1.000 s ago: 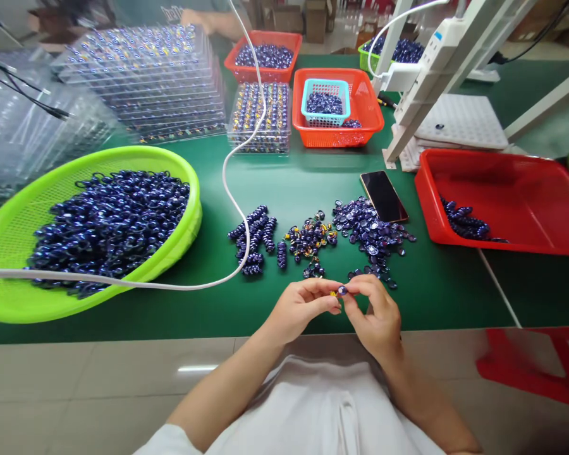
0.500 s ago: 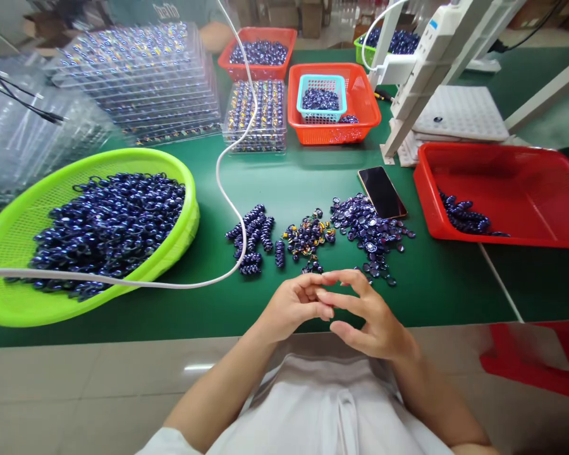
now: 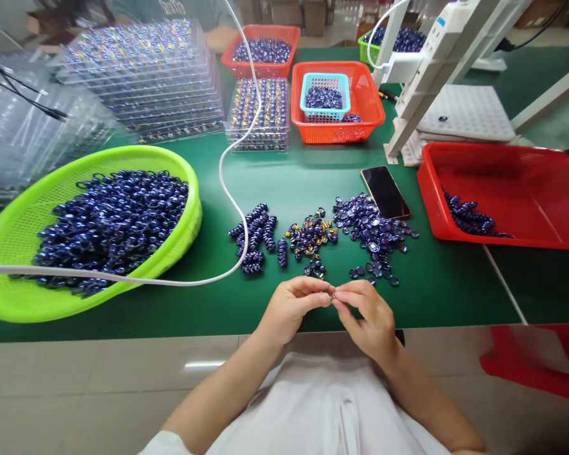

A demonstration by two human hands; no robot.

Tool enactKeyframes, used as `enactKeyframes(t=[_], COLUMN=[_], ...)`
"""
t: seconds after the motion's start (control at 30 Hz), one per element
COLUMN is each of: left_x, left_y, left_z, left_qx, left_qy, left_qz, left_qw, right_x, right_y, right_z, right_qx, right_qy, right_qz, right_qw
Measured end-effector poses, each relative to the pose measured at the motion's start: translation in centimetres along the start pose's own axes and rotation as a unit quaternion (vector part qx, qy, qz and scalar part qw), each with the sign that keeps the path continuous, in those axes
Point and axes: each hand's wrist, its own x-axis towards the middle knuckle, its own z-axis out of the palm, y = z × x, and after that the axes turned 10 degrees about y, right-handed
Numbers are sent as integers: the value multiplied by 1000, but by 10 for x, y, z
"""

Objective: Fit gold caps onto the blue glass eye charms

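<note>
My left hand (image 3: 291, 308) and my right hand (image 3: 367, 316) meet at the near edge of the green table (image 3: 284, 297). Both pinch one tiny part (image 3: 332, 296) between their fingertips; it is too small to make out. Just beyond them lie a pile of flat dark blue pieces (image 3: 372, 230), a small heap of blue and yellow bits (image 3: 310, 239) and several short stacks of joined blue pieces (image 3: 256, 237).
A lime green basket (image 3: 23, 297) full of blue pieces sits at the left, with a white cable (image 3: 227, 189) across it. A phone (image 3: 385, 193) and a red tray (image 3: 512, 189) lie at the right. Stacked clear trays (image 3: 142, 82) and orange baskets (image 3: 360, 120) stand behind. Another person's arm (image 3: 218, 38) shows at the far edge.
My right hand opened half a second ago with its fingers spread, and has now closed again into a pinch against my left fingertips.
</note>
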Motion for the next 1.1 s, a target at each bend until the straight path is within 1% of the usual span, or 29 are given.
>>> enactKeyframes(t=[0.1, 0.23, 0.33, 0.4, 0.47, 0.57, 0.6, 0.63, 0.67, 0.7, 0.73, 0.77, 0.8, 0.83, 0.87, 0.9, 0.93, 0.97, 1.0, 1.1], left_x=[-2, -2, -4, -9, -14, -19, -20, -19, -17, -13, -9, -3, 3, 10, 16, 22, 26, 29, 31, 31], left_y=[-2, -8, -6, -3, 1, 5, 6, 8, 10, 13, 16, 20, 23, 26, 28, 29, 30, 30, 30, 29], left_z=[2, 3, 5, 7, 7, 3, 0, -4, -9, -15, -21, -27, -32, -37, -42, -45, -47, -49, -50, -52], left_qx=[16, 6, 11, 35, 70, 126, 155, 195, 245, 303, 365, 423, 475, 520, 559, 591, 614, 629, 638, 639], left_qy=[24, 55, 67, 74, 69, 34, 21, 16, 22, 42, 76, 116, 150, 173, 183, 185, 182, 179, 175, 174], left_qz=[9, 38, 48, 53, 71, 110, 133, 167, 213, 270, 330, 380, 416, 436, 446, 448, 446, 443, 441, 446], left_qw=[1000, 998, 997, 995, 993, 985, 979, 966, 945, 913, 868, 815, 761, 714, 675, 645, 625, 613, 607, 602], right_x=[0, 4, 8, 10, 12, 13, 14, 14, 15, 16, 16, 17, 17, 17, 16, 16, 15, 14, 13, 11], right_y=[-3, -9, -11, -10, -8, -5, -5, -5, -5, -5, -5, -5, -5, -5, -5, -5, -6, -6, -5, -4], right_z=[4, 4, 4, 4, 5, 5, 5, 5, 4, 4, 3, 2, 2, 2, 2, 2, 3, 3, 3, 4], right_qx=[-5, 5, 15, 23, 30, 31, 30, 28, 26, 25, 24, 23, 23, 22, 22, 21, 21, 21, 21, 22], right_qy=[16, -3, -15, -19, -23, -29, -31, -33, -34, -34, -33, -31, -30, -31, -31, -34, -35, -36, -36, -36], right_qz=[31, 67, 71, 68, 62, 55, 56, 59, 62, 66, 70, 73, 76, 78, 80, 82, 83, 84, 85, 90], right_qw=[999, 998, 997, 997, 997, 998, 998, 997, 997, 997, 997, 997, 996, 996, 996, 996, 996, 996, 996, 995])
